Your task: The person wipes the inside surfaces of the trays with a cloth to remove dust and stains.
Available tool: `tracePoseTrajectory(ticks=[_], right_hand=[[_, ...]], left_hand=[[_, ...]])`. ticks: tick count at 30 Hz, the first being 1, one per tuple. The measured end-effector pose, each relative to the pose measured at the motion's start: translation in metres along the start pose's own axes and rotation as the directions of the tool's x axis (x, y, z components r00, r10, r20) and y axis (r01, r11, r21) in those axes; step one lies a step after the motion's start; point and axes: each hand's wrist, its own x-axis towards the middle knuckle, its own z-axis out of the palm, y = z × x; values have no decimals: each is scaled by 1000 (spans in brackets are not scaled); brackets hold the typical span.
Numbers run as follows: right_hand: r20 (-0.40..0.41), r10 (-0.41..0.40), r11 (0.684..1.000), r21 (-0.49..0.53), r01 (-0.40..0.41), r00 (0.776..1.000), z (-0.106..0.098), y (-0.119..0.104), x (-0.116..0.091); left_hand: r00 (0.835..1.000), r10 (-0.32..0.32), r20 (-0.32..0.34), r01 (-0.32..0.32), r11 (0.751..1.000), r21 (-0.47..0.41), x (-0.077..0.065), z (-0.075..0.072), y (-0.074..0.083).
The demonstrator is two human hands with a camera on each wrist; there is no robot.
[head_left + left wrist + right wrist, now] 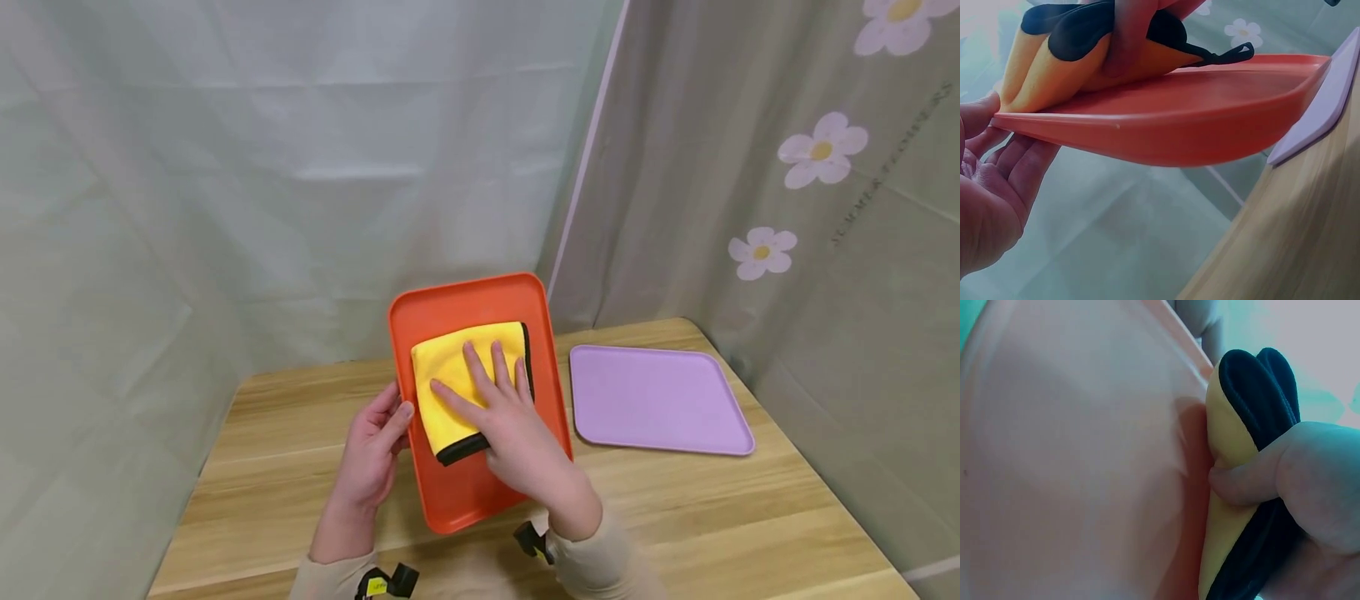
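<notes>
An orange rectangular tray [465,496] is held up off the table, tilted, its edge seen from the side in the left wrist view. My left hand [371,450] grips its left rim, thumb above and fingers underneath. Lying on the tray is a folded yellow cloth [446,354] with black trim and, in the left wrist view, a small black loop [1229,56]. My right hand [517,433] spreads its fingers over the cloth. Its thumb [1247,481] tucks beneath the cloth's folded layers, pinching them against the hand, as the right wrist view shows.
A lilac tray [660,400] lies flat on the wooden table [292,450], right of the orange one. Pale curtains [337,167] surround the table at the back and sides; flowers decorate the right one. Both wrists wear black camera straps [386,581].
</notes>
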Motion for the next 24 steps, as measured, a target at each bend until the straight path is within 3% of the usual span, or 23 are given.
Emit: tracePoseTrajectory(ticks=[11, 24], right_hand=[[36, -10, 999, -32, 11, 999, 7, -10, 3], [25, -41, 999, -8, 42, 999, 5, 5, -1]], left_hand=[[999, -25, -27, 25, 1000, -9, 3, 0, -5], [998, -32, -46, 33, 999, 5, 3, -2, -5]])
